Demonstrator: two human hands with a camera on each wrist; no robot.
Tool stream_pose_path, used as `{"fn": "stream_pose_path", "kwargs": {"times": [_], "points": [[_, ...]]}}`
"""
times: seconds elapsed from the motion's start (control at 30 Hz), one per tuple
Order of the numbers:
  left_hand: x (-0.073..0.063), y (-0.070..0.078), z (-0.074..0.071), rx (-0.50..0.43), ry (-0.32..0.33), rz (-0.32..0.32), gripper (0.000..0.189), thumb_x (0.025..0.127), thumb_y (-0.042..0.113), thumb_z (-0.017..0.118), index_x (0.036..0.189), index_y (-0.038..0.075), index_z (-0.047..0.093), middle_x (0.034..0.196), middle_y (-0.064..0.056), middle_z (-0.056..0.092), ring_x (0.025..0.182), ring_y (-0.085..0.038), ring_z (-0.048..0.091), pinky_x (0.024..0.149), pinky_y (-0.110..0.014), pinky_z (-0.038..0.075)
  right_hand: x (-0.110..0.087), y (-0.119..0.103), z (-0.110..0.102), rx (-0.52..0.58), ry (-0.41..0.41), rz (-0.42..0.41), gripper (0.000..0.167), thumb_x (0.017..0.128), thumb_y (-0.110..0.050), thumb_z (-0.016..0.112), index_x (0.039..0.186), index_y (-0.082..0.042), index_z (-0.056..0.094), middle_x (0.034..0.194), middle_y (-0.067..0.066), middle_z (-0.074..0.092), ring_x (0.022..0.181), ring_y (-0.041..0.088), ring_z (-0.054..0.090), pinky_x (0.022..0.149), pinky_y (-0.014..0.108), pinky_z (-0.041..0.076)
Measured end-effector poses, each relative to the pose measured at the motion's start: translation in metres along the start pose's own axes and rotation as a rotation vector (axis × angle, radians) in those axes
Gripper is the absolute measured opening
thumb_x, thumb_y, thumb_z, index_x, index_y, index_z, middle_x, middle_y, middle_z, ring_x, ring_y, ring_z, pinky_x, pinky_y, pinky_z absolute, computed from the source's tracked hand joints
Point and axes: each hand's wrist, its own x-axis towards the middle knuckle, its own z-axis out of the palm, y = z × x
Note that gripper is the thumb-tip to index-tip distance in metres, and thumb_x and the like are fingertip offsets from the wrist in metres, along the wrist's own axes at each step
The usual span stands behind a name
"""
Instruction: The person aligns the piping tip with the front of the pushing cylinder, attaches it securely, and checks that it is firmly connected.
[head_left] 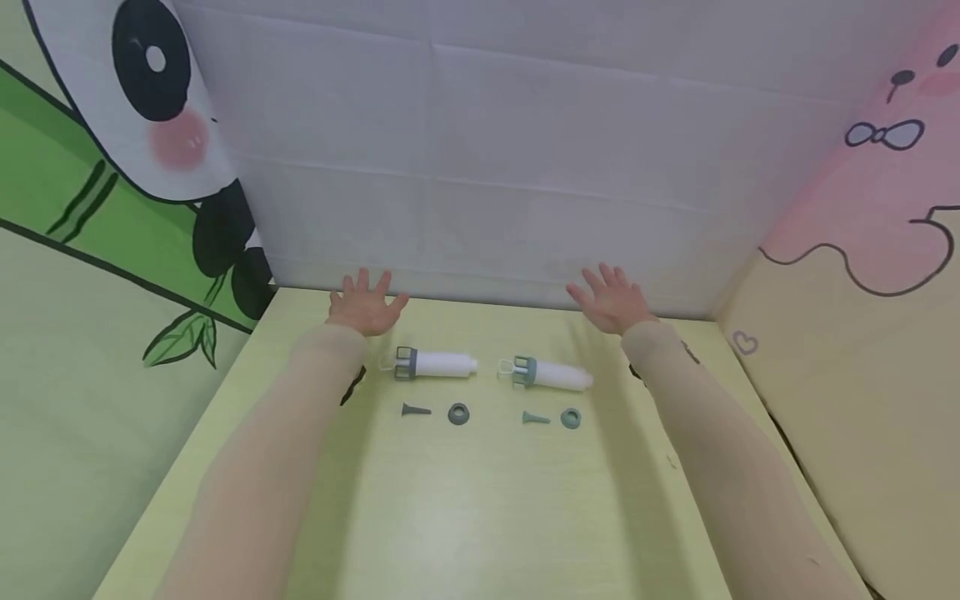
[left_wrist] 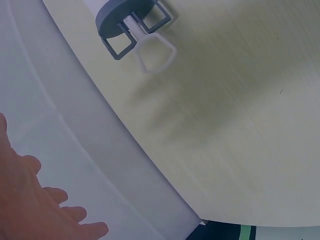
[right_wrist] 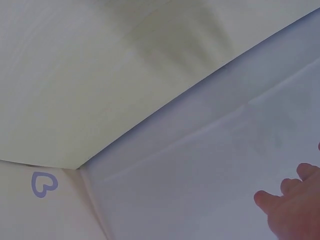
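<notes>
In the head view my left hand (head_left: 366, 307) is spread near the table's far edge, fingers apart, holding nothing. My right hand (head_left: 613, 302) is spread likewise to the right, also holding nothing. Between and below them lie two white syringe-like tubes: one with a dark grey collar and pull ring (head_left: 442, 364), nearest my left hand, and one with a grey-green collar (head_left: 561, 376), nearer my right. Below the first are a dark grey nozzle (head_left: 416, 410) and a ring-shaped cap (head_left: 459, 413). Below the second sit a green nozzle (head_left: 536, 418) and a green ring-shaped cap (head_left: 571, 417).
The pale yellow table (head_left: 450, 500) carries all the parts. A white cloth wall (head_left: 510, 167) rises behind its far edge. Printed side panels stand left, with a panda (head_left: 180, 183), and right, with a pink figure (head_left: 870, 225). Both forearms cast shadows on the table.
</notes>
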Motion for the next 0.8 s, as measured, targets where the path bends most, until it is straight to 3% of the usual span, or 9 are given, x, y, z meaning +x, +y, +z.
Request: {"fn": "stream_pose_path", "kwargs": {"times": [0.17,0.5,0.8], "points": [[-0.001,0.007,-0.005,0.022,-0.012,0.013,0.075,0.097,0.06,0.015,0.154,0.013,0.005,0.153,-0.028,-0.003,0.136,-0.051,-0.004,0.103,-0.067,0.002,-0.002,-0.001,-0.003,-0.016,0.006,-0.012,0.09,0.089,-0.074,0.011,0.153,-0.012,0.019,0.156,0.019,0.007,0.141,0.04,-0.001,0.106,0.062,0.004],[0.004,-0.003,-0.002,0.026,-0.008,0.011,0.077,0.095,0.063,0.01,0.154,0.014,0.0,0.153,-0.029,-0.004,0.137,-0.05,-0.005,0.102,-0.067,0.002,-0.004,-0.003,0.001,-0.019,0.026,0.009,0.093,0.085,-0.079,0.011,0.154,-0.016,0.02,0.157,0.015,0.009,0.141,0.038,-0.002,0.104,0.064,-0.002],[0.002,-0.005,-0.001,0.0,0.002,0.02,0.078,0.095,0.064,0.013,0.154,0.014,0.0,0.153,-0.028,-0.005,0.137,-0.05,-0.004,0.103,-0.067,0.005,-0.005,-0.008,0.004,-0.064,0.023,-0.006,0.092,0.087,-0.077,0.013,0.153,-0.014,0.024,0.156,0.016,0.015,0.141,0.039,0.002,0.103,0.066,-0.001]]}}
